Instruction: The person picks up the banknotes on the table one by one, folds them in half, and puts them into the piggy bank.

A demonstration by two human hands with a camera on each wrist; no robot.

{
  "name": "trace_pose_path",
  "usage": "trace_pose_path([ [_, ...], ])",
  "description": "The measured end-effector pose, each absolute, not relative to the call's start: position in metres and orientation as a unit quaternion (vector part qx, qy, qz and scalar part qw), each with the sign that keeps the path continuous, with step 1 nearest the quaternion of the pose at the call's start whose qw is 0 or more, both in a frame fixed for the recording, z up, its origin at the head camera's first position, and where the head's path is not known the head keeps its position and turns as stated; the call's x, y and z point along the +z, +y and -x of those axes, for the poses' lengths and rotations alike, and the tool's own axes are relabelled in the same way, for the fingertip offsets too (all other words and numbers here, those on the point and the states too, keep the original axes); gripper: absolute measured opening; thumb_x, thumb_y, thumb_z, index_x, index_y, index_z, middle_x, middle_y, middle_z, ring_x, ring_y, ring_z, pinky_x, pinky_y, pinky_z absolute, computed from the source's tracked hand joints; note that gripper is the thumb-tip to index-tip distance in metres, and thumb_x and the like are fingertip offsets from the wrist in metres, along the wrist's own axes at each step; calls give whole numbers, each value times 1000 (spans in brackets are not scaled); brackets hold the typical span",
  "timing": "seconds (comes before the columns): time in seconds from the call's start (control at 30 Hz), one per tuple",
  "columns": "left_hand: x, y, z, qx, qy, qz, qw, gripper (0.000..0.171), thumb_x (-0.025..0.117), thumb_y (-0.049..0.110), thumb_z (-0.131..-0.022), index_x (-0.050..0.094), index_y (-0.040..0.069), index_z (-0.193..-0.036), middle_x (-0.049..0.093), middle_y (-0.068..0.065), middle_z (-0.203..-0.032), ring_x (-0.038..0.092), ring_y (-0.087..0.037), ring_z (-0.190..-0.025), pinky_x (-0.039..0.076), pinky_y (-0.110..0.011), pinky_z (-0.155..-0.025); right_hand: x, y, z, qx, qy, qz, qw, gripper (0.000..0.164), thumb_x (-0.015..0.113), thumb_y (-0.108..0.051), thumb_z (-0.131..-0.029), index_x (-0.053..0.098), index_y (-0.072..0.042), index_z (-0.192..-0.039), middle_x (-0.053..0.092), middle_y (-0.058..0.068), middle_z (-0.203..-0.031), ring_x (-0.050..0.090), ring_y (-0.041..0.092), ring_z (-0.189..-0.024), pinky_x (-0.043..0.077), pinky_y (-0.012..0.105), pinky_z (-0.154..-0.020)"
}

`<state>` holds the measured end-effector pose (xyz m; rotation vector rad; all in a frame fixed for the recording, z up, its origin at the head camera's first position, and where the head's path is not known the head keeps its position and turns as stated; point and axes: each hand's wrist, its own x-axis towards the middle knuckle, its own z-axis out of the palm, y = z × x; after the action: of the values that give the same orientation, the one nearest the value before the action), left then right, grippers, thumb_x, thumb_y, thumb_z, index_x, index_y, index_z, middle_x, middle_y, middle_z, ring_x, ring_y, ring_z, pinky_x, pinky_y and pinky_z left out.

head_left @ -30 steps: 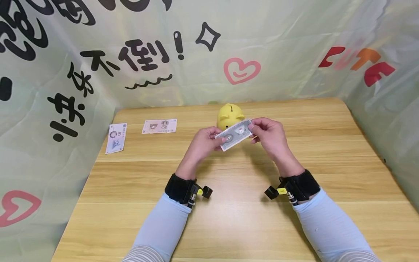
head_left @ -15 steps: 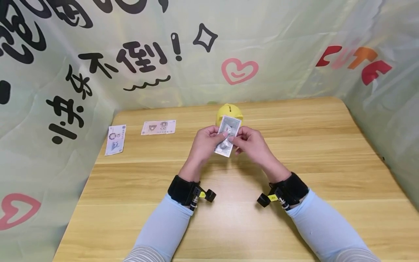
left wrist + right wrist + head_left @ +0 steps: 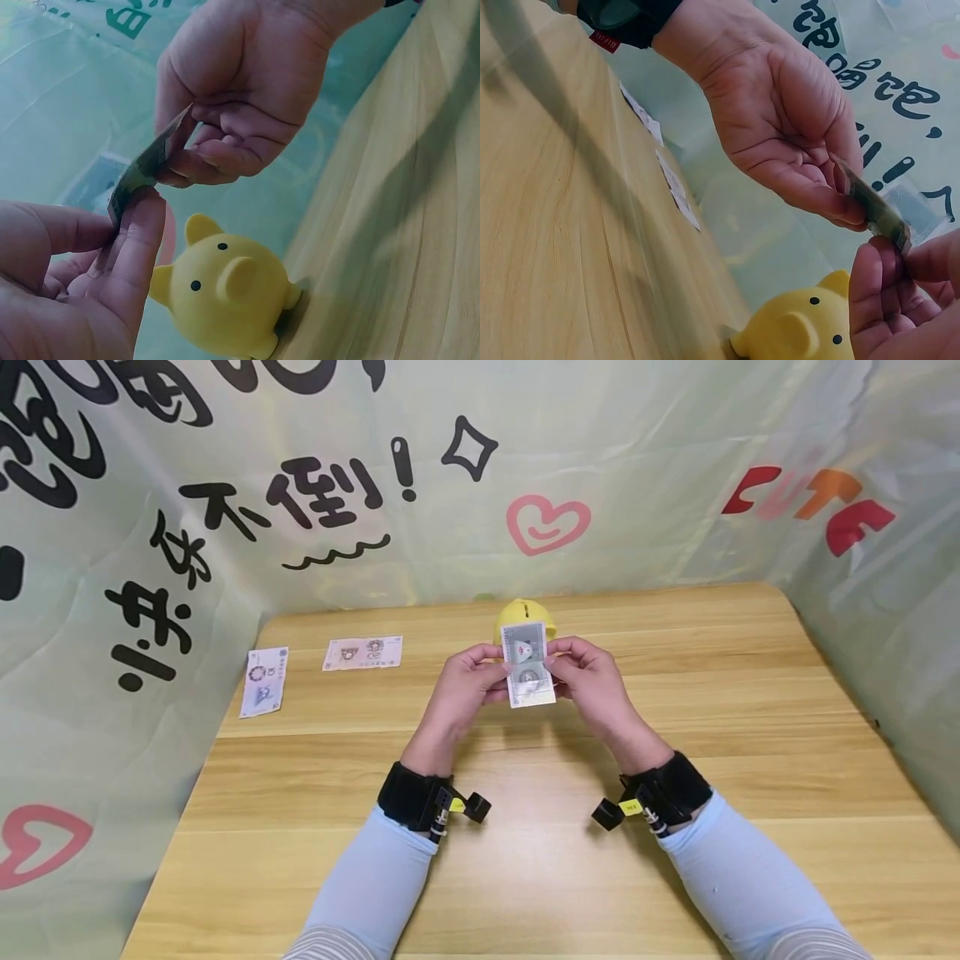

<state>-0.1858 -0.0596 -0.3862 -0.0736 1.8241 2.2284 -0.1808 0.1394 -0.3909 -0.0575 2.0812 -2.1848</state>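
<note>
- You held the grey banknote (image 3: 528, 650) in the air above the counter (image 3: 540, 885), its long sides running roughly up and down in the head view, where it hid the lower part of the yellow piggy bank (image 3: 525, 609).
- Your left hand (image 3: 467, 683) pinched one long edge between thumb and fingers; your right hand (image 3: 592, 681) pinched the opposite edge.
- The step in hand looked like steadying the note between both hands. It called for light, matched pinches with the thumbs level, since an uneven pull could have creased or twisted thin paper.
- The left wrist view showed the note apart from the piggy bank, so it seemed wise to avoid bumping it.
- The counter's back edge ran just behind the piggy bank, with the printed backdrop (image 3: 450, 556) rising beyond; reaching farther that way left little room.
- Leftward, the pinkish banknote (image 3: 363, 653) lay near that back edge and the bluish banknote (image 3: 263, 683) right by the left edge.
- More room for moving seemed to lie rightward and toward you.
</note>
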Motion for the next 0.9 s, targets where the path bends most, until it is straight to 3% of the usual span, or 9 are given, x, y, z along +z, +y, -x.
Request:
trace_pose_path([
  [0.33,-385,-62,186,776,616,12,134,17,61,-6,-99,68,-6,-115,75,-4,-84,74,-13,-75,65,-25,-68,-391,139,179,-741,669,21,56,15,57,-1,-105,68,-11,-106,74,-4,-87,69,12,-78,62,25,-67],
  [0.9,-386,-62,185,782,610,9,128,14,60,-7,-100,69,-2,-109,74,-6,-87,73,-14,-76,65,-24,-68,-392,140,179,-741,669,25,50,18,60,0,-103,71,-14,-102,71,-4,-88,66,11,-76,60,23,-65],
])
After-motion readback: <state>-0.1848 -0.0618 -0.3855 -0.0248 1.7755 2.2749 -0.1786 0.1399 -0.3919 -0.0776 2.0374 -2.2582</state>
